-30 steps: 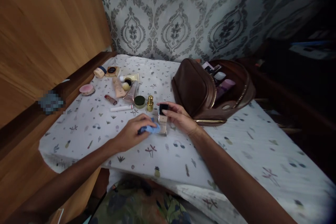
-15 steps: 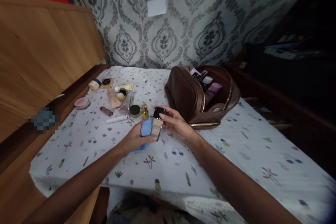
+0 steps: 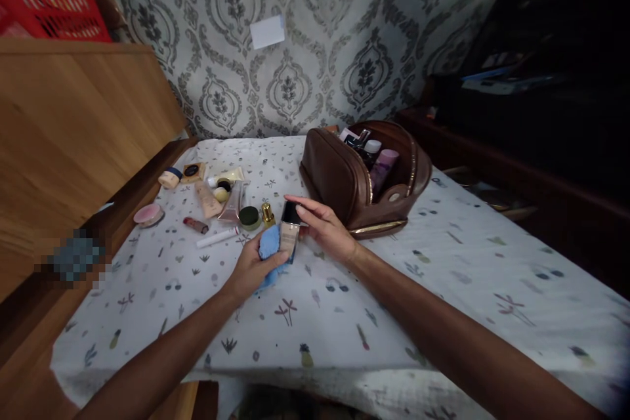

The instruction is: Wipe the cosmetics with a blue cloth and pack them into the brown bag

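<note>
A glass foundation bottle (image 3: 289, 240) with beige contents and a black cap (image 3: 291, 212) stands upright between my hands, above the table. My left hand (image 3: 253, 267) is closed around its lower part, with a blue cloth (image 3: 270, 243) bunched between palm and glass. My right hand (image 3: 325, 228) grips the black cap from the right, thumb in front and fingers behind. Just beyond the bottle are a small gold-capped bottle (image 3: 268, 214) and a round dark green jar (image 3: 250, 218).
An open brown cosmetic bag (image 3: 335, 177) holding several bottles stands behind my right hand. Left lie tubes (image 3: 207, 200), a white pen-like tube (image 3: 217, 237), a lip colour tube (image 3: 195, 225) and a pink round compact (image 3: 148, 215). A wooden cabinet (image 3: 88, 105) borders the left side.
The view has tilted and shifted, so the table contents appear slightly lower and to the left. The foundation bottle stands more upright, and my right fingers lie straighter along its cap.
</note>
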A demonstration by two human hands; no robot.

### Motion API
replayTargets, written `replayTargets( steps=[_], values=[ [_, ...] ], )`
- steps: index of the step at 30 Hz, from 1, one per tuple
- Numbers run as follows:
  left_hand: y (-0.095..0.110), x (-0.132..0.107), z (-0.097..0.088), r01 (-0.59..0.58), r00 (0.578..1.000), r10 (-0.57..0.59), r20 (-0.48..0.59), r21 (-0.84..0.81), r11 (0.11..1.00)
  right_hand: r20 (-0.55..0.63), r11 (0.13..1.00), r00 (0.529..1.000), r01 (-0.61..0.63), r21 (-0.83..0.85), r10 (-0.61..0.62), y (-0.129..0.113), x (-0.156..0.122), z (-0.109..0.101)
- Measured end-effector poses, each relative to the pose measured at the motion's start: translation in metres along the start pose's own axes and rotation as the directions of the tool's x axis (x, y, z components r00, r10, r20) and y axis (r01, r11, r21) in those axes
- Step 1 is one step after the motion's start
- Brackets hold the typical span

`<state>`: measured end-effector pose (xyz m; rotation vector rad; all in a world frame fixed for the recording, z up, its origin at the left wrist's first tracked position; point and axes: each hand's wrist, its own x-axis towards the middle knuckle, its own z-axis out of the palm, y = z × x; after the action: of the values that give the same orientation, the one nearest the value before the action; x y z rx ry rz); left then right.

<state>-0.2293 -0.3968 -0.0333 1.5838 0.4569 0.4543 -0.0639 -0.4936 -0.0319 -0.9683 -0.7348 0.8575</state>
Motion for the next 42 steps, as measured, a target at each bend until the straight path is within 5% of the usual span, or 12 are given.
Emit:
replayTargets(
  steps=[16,23,37,42],
  values=[
    [0.004,0.001,0.001,-0.021,0.999,0.023,0.028,-0.073,0.997,0.023,0.992,0.999,-0.045,0.117,0.043,-0.002,-0.003,0.004],
    [0.002,-0.001,0.000,-0.011,0.996,0.011,0.091,0.002,1.000,-0.021,0.974,0.996,-0.084,0.210,0.091,-0.002,-0.002,0.008],
    [0.005,-0.009,0.002,-0.165,0.979,0.200,-0.042,0.408,0.898,-0.009,0.992,0.995,-0.094,0.085,0.095,0.003,-0.004,0.012],
    [0.003,-0.012,0.000,-0.135,0.987,0.153,-0.046,0.277,0.951,-0.081,0.961,0.981,-0.152,0.230,0.174,0.001,-0.004,0.014]
  ],
)
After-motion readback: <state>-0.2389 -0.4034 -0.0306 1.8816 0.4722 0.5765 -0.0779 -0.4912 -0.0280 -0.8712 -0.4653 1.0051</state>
